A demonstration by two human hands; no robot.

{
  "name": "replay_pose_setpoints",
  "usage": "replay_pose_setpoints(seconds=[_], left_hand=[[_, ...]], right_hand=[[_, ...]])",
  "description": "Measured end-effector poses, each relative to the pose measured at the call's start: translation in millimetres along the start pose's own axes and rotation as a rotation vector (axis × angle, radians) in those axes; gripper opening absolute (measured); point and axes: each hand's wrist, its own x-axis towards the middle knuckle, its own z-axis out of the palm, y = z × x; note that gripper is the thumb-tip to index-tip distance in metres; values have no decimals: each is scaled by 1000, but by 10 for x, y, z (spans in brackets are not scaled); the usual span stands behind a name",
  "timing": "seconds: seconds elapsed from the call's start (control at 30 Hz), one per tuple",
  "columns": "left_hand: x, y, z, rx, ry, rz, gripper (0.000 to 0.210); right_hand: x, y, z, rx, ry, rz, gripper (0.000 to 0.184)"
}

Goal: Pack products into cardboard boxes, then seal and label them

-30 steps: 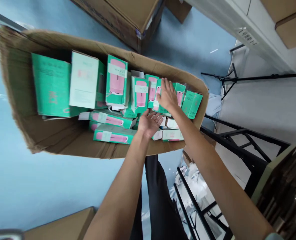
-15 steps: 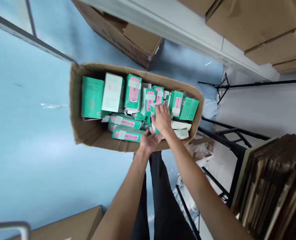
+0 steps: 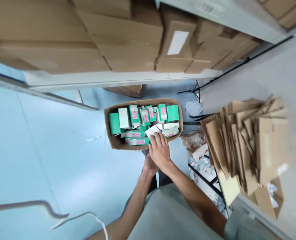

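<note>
No writing is legible here: the print on the green boxes (image 3: pixel 134 114) is too small, and the label (image 3: pixel 209 8) on the upper shelf beam is blurred. Pale strips cross their pink printed panels. A white label (image 3: pixel 178 42) marks one of the brown cartons (image 3: pixel 130 43).

You have your right hand (image 3: pixel 160 150) over a white-and-green box (image 3: pixel 153 130), fingers slightly parted and touching it, at the near side of a long, worn corrugated carton (image 3: pixel 116 143). Whether they grip it, you cannot tell. Your left hand (image 3: pixel 149 164) sits just below, partly covered, its fingers hidden.

The loaded shelf (image 3: pixel 108 77) spans the far side; flattened cardboard (image 3: pixel 240 140) leans in ragged layers to the right, near black metal bars (image 3: pixel 208 181).
</note>
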Motion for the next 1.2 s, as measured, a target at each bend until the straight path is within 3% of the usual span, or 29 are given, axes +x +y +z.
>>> replay_pose_setpoints(seconds=[0.1,0.23,0.37,0.47,0.67,0.87,1.03,1.2], left_hand=[[-506,-197,186,170,35,-30,36],[-1035,-399,453,254,78,-72,28],[-1382,-675,693,437,50,-63,20],[-1560,-1040,820,656,6,-40,21],[-1856,-2266,814,889,-58,-98,21],[-1984,-3686,434,1264,-202,-239,28],[-2031,-4754,71,1496,-329,-255,30],[-2082,-5596,-181,1708,-480,-176,31]], right_hand=[[-444,3,-548,43,80,52,47],[-1089,128,-1151,119,279,135,45],[-1869,235,-1508,175,508,216,42],[-2612,293,-1607,182,691,278,43],[-4348,377,-1405,123,1096,511,48],[-5912,280,-1014,96,1258,778,57],[-6861,95,-607,61,1416,988,50],[-7505,-35,-196,77,1556,1317,51]])
